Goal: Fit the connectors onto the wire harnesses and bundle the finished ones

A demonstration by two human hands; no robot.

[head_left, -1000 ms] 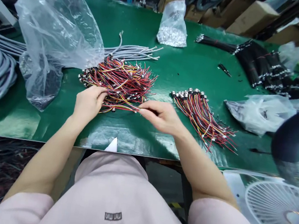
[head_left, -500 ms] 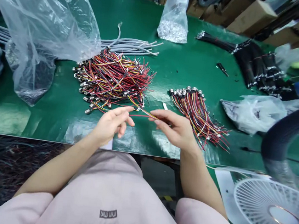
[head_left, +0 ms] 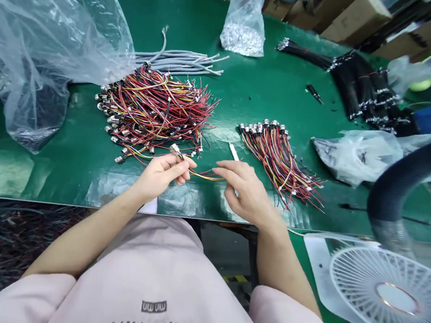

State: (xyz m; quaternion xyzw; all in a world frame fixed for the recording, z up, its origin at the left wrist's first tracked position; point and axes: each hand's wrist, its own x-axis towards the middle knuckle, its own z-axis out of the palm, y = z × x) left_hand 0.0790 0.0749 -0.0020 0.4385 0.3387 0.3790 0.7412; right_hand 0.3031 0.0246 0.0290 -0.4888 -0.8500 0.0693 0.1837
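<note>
One short wire lead (head_left: 198,174) with red, yellow and black strands and a metal connector (head_left: 177,151) at its left end is stretched between my hands. My left hand (head_left: 162,172) pinches it just behind the connector. My right hand (head_left: 244,189) pinches its other end. Just beyond my left hand lies a big tangled heap of the same leads (head_left: 155,109) on the green table (head_left: 65,161). A smaller, tidier bundle of leads (head_left: 280,155) lies right of my right hand, connectors pointing away from me.
A large clear plastic bag (head_left: 47,36) stands at the left, grey cables (head_left: 180,61) behind the heap, a small bag of metal parts (head_left: 243,25) at the back. Black cable bundles (head_left: 365,90) and a crumpled bag (head_left: 355,153) lie at the right. A white fan (head_left: 389,298) sits low right.
Both hands drew back from the heap toward the table's near edge, pulling one lead free. The left hand now grips the connector end, and the lead hangs between the hands.
</note>
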